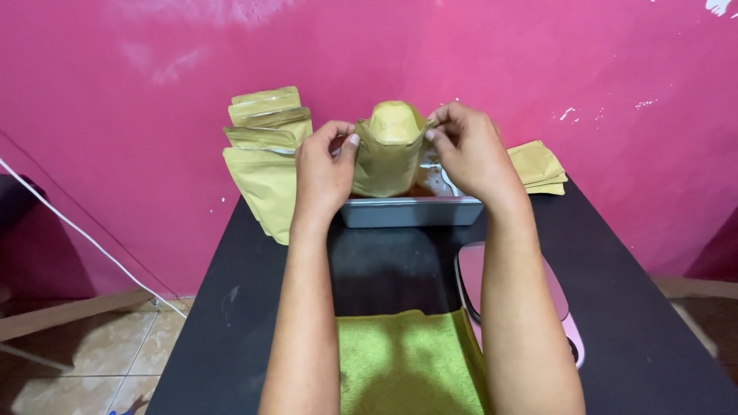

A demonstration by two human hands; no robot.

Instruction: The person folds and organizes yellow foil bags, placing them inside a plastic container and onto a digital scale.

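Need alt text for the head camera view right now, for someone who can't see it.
Both hands, left hand and right hand, pinch the top edges of a gold pouch and hold it open above a metal tray on a black table. More gold pouches stand at left against a pink wall; a green cloth and a pink scale lie nearer.

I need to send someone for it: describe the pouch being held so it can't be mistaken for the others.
Start at the black table against the pink wall and find the metal tray at its far edge. Above it, the left hand and right hand pinch the top corners of a gold pouch. Unlike the pouches standing at the left and the flat pouches at the right, it is puffed open and held up.
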